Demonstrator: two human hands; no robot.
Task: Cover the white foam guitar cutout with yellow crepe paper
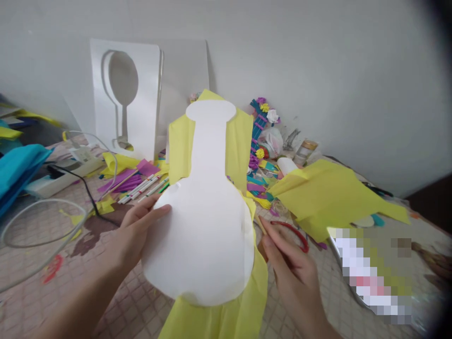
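Note:
My left hand (136, 230) grips the left edge of a white vase-shaped cutout (205, 221), holding it upright against a sheet of yellow paper (243, 146) that hangs behind and below it. My right hand (289, 263) is closed on a thin pencil-like stick (262, 226) at the cutout's right edge. Red-handled scissors (296, 233) lie on the table just beyond my right fingers.
A white board (146, 94) with the same shape cut out leans on the wall. More yellow paper (332, 197), markers (141, 188), paper scraps, a power strip (60, 176) with cables, blue paper (17, 165) and a blurred-out object (374, 273) crowd the tiled table.

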